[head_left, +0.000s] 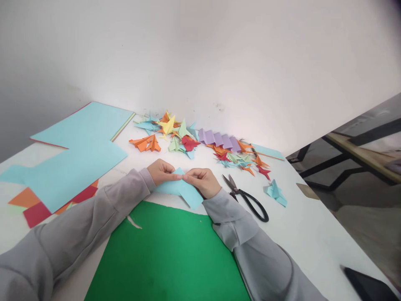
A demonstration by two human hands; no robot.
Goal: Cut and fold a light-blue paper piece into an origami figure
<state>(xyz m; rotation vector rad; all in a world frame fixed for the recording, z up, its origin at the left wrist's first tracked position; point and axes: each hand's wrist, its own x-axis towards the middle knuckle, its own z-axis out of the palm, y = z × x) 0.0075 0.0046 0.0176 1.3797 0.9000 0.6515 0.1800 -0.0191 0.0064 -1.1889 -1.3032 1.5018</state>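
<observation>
Your single view looks from your head, forward and down over your forearms [89,221], near enough that your left hand [161,172] and right hand [203,181] fall mid-frame, the surface [300,238] around them and the wall [200,54] beyond.

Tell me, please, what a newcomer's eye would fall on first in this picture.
Probably the large green sheet at the bottom centre, its colour strong against the white table. Just beyond it, the left hand and right hand pinch a folded light blue paper. Farther back, colourful folded-paper pieces crowd near the wall, while black-handled scissors lie right of the right hand.
</observation>
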